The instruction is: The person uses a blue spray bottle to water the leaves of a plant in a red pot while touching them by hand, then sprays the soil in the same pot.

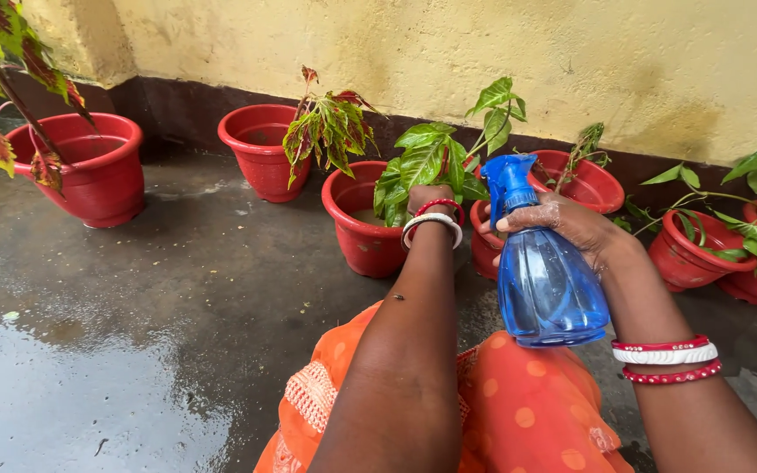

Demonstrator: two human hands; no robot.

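My right hand (571, 223) grips a blue translucent spray bottle (545, 280) by its neck, a finger on the trigger, nozzle aimed left at a green leafy plant (435, 158). My left hand (429, 196) reaches into that plant's leaves, fingers hidden behind them; I cannot tell whether it holds a leaf. The plant stands in a red plastic pot (363, 228) directly ahead. Red and white bangles ring both wrists.
Several more red pots line the yellow wall: one at left (89, 166) with red-green leaves, one with a variegated plant (260, 149), others at right (689, 254). The dark concrete floor (89, 350) is wet. Orange dotted cloth (519, 412) covers my lap.
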